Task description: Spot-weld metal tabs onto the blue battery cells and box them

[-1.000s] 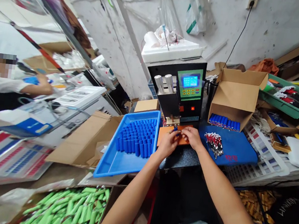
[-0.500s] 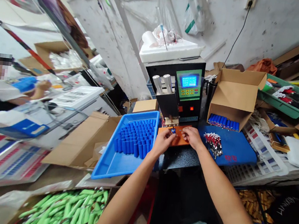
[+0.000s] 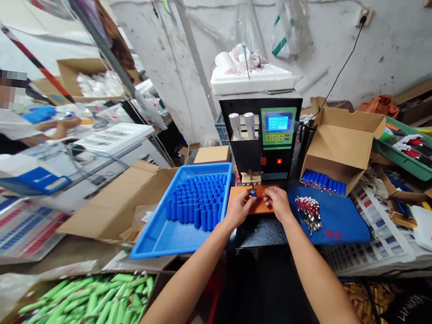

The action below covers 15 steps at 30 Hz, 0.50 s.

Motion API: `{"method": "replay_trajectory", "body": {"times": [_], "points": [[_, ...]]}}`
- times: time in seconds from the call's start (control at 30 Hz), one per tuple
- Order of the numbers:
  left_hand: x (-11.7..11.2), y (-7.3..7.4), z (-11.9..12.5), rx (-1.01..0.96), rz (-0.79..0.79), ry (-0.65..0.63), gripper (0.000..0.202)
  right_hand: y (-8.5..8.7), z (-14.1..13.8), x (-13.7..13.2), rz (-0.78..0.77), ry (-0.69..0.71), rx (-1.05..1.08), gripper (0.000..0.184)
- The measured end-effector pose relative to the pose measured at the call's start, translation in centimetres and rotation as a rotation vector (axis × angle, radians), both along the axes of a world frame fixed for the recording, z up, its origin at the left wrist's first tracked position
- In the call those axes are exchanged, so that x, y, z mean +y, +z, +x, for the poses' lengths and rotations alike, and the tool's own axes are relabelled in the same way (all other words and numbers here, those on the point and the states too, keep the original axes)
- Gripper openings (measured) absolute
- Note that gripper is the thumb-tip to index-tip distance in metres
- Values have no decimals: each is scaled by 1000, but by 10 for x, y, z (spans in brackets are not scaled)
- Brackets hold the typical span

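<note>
One blue cell (image 3: 253,193) is pinched in the left hand (image 3: 239,208), over the orange plate (image 3: 260,207) by the black machine (image 3: 245,156); right hand (image 3: 278,202) is bunched nearby, can't tell on what; looks like lining-up imo; next move calls for steady fingers.

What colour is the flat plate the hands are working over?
The plate is orange; it shows best in the head view.

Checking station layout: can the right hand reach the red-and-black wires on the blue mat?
Likely yes: the wires lie uncovered on the blue mat, close by the right hand, with nothing visible standing between.
</note>
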<state>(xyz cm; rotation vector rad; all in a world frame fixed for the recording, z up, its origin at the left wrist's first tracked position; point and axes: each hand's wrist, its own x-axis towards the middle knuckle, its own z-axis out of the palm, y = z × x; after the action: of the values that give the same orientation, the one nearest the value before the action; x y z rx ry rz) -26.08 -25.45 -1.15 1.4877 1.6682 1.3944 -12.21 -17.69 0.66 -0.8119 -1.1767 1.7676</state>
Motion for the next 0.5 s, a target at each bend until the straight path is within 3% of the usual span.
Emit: {"method": "replay_trajectory", "body": {"times": [0.27, 0.5], "points": [[3, 1, 1, 106, -24, 62, 30, 12, -12, -4, 9, -71, -59, 22], [2, -1, 0, 97, -18, 70, 32, 14, -19, -5, 188, -86, -197, 21]]}}
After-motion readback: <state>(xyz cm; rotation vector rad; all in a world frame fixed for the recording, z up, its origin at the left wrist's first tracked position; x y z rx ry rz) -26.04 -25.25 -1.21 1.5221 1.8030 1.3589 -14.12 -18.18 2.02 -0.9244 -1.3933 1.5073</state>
